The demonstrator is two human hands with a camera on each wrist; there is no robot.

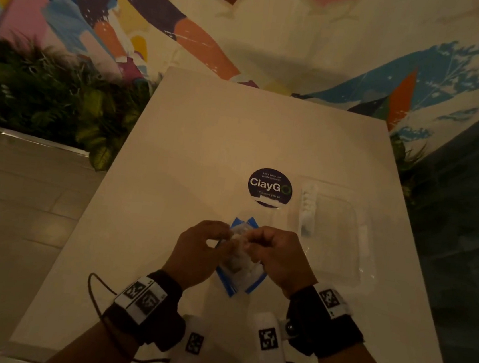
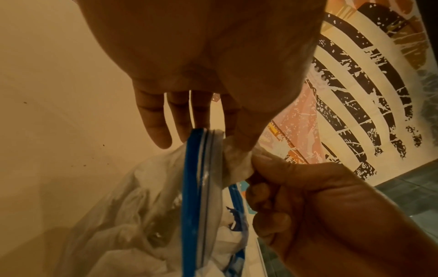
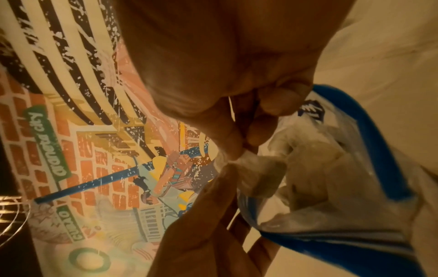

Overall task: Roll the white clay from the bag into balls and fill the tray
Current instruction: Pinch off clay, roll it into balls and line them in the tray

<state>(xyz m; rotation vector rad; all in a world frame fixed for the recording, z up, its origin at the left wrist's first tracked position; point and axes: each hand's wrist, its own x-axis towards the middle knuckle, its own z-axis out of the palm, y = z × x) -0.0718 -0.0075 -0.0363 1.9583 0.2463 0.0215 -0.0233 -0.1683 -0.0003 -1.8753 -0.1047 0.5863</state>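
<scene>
A clear zip bag [image 1: 239, 274] with blue edges lies on the white table, its mouth up between my hands, with white clay inside. My left hand [image 1: 219, 238] and right hand [image 1: 255, 238] meet over it, and both pinch one small lump of white clay [image 1: 237, 238]. In the left wrist view the left thumb [image 2: 246, 138] presses on the clay [image 2: 237, 163] just outside the bag's blue zip [image 2: 192, 187]. The curled right hand [image 2: 258, 168] grips the clay from the other side. A clear plastic tray [image 1: 343, 232] to the right holds several white balls [image 1: 308, 207] along its left side.
A round dark ClayGo sticker [image 1: 270, 186] is stuck to the table [image 1: 206, 147] just beyond the bag. Green plants [image 1: 48, 94] stand past the table's left edge, and a painted mural wall rises behind. Dark floor lies off the right edge.
</scene>
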